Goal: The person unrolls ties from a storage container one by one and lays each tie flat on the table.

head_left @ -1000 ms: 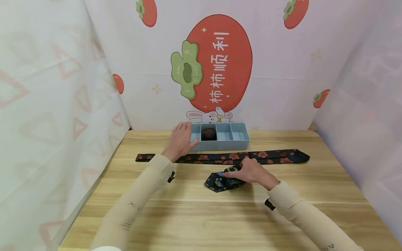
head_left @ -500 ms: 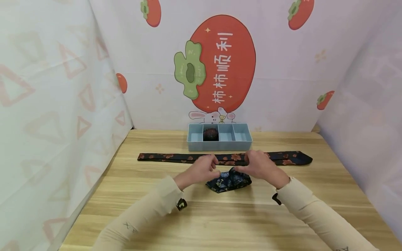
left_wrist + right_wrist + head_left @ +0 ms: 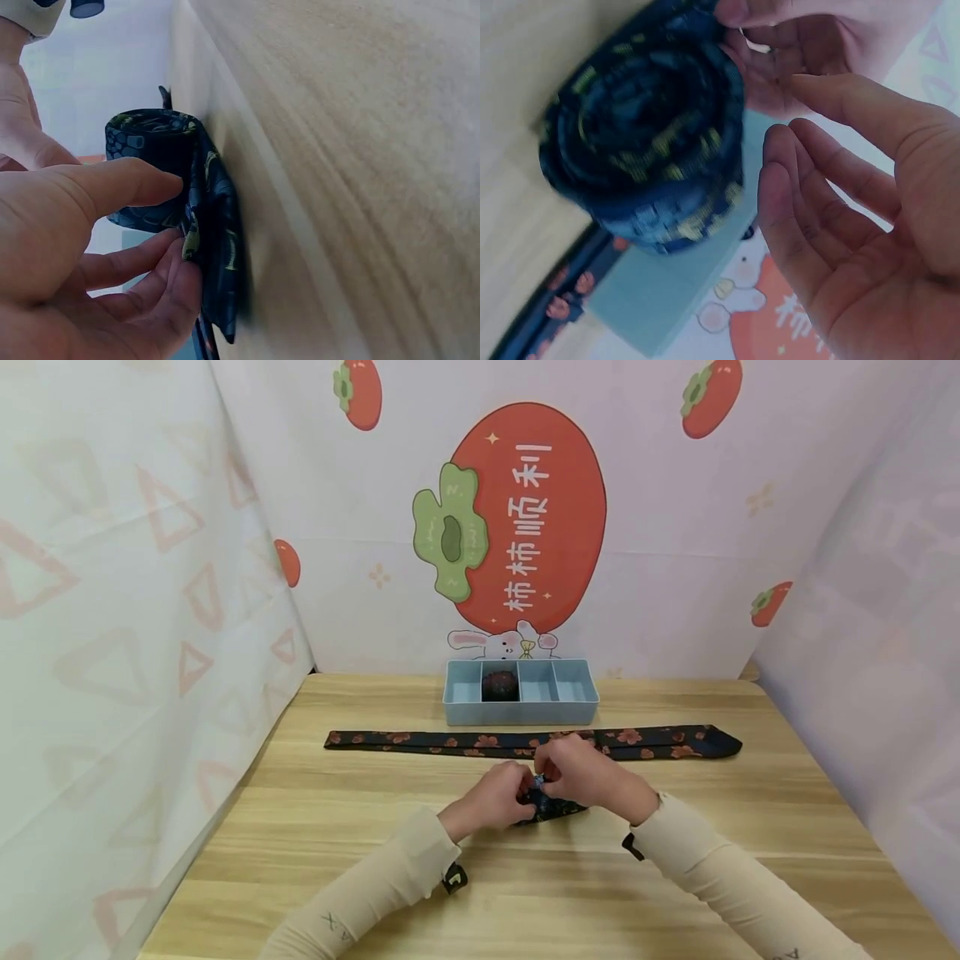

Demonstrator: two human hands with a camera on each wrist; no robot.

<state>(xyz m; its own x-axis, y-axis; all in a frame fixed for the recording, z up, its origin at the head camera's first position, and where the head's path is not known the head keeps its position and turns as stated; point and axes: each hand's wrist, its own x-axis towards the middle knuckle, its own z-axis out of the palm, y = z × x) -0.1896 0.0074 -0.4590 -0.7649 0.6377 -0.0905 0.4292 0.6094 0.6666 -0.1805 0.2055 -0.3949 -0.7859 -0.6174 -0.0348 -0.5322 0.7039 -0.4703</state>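
A dark blue necktie with yellow and light blue figures [image 3: 553, 807] lies partly rolled up near the middle of the table, mostly covered by both hands in the head view. My left hand [image 3: 491, 797] pinches its fabric beside the roll; in the left wrist view the thumb is against the roll [image 3: 146, 142] and the fingers lie along the pointed, flat part [image 3: 221, 259]. Over the roll is my right hand [image 3: 588, 772]. The right wrist view shows its bent fingers [image 3: 780, 187] slightly apart from the coil [image 3: 652, 127], with nothing between thumb and fingers.
Behind the hands, a second dark necktie with orange flowers [image 3: 450, 743] stretches lengthwise across the wooden table [image 3: 510, 910]. A light blue divided box [image 3: 521, 715] stands at the back; its second compartment from the left holds a dark reddish round thing [image 3: 499, 686].
My left hand has come from the box's left end to the blue necktie and taken hold of it. My right hand first moved slightly right, then left over the roll.
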